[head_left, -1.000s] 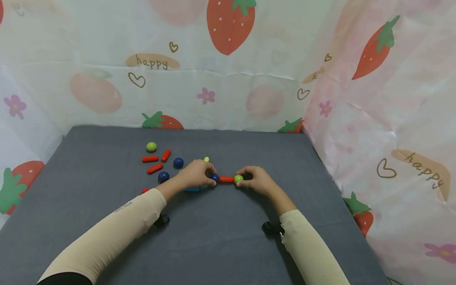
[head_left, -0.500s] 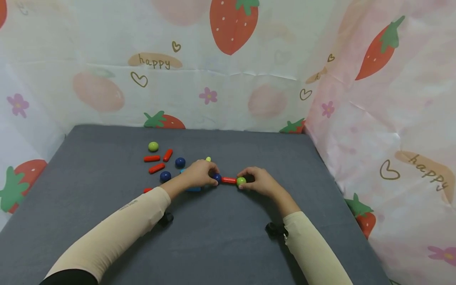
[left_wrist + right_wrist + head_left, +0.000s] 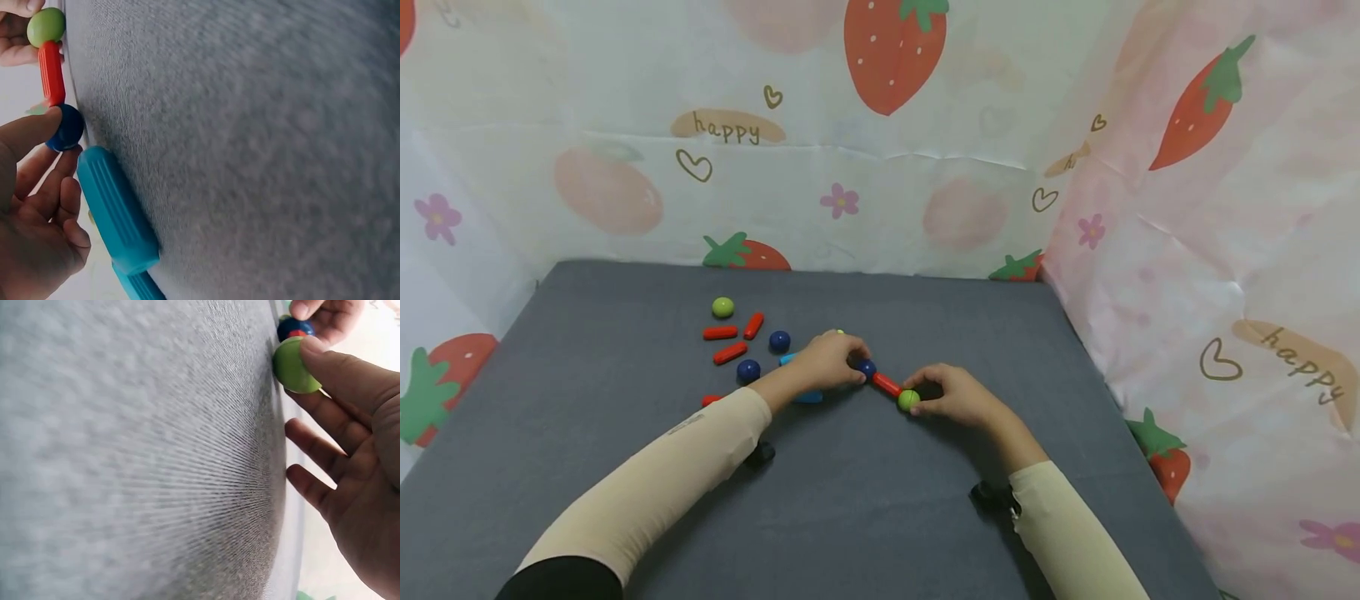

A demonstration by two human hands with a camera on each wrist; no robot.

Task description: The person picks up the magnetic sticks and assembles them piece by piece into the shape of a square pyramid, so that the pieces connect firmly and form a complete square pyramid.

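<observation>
Inwardly angled, left hand (image 3: 831, 361) pinches blue ball (image 3: 868, 369), right hand (image 3: 953, 395) green ball (image 3: 907, 402).

Sleeved left forearm (image 3: 658, 475) reaches far-right; left hand (image 3: 830, 362) pinches, thumb (image 3: 31, 130) opposing fingers (image 3: 62, 165); sleeved right forearm (image 3: 1075, 529) angles far-left; right hand (image 3: 952, 393) pinches likewise, remaining fingers splayed.

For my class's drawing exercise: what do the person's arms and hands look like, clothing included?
The left hand and right hand are ungloved. The left sleeve and right sleeve are cream, ending short of the hands; the left has unreadable dark print and black cloth at its upper end. A black device shows beside each.
</observation>
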